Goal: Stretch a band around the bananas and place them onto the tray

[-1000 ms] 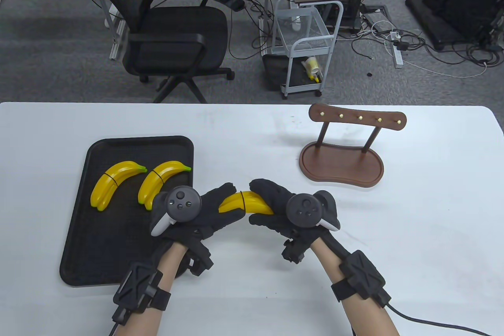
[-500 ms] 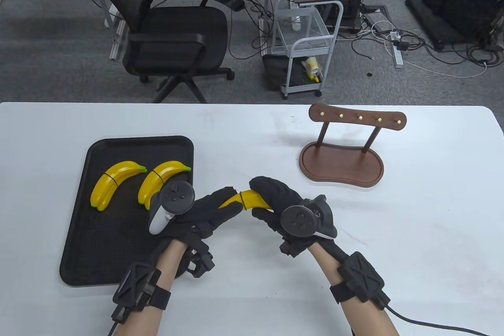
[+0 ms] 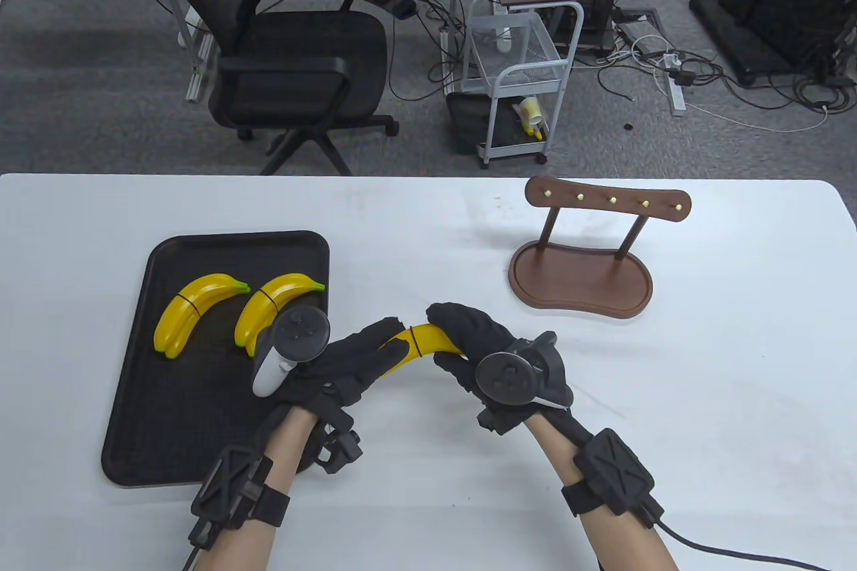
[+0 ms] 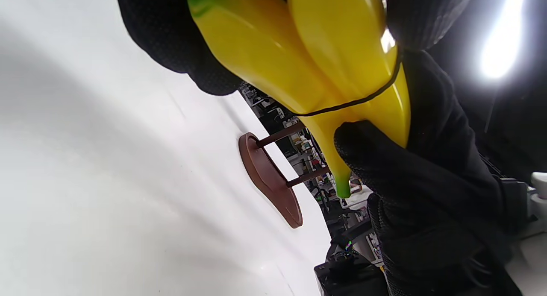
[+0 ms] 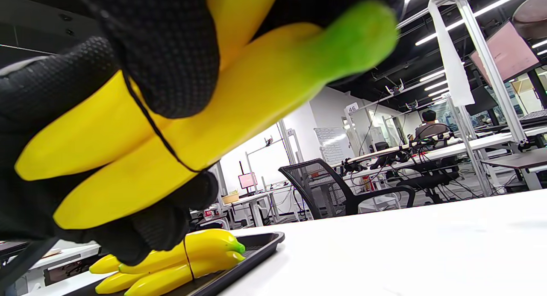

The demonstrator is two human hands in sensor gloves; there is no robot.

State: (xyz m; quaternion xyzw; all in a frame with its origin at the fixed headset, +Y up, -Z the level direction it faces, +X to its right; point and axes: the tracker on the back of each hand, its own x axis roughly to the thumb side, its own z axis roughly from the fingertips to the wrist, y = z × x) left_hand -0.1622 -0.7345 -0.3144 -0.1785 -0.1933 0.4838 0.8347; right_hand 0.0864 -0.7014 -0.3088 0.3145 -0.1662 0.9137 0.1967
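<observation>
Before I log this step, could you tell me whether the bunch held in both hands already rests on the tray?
No: in the table view the held bananas are over the white table, right of the tray.

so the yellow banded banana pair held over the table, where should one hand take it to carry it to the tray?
Grip the yellow banana pair at its thick middle, right by the thin black band, coming from above with fingers across the curve. That is where both bananas are bound together; the green tips taper and would likely slip. The left hand sits nearer the black tray, so it suits the carry.
</observation>
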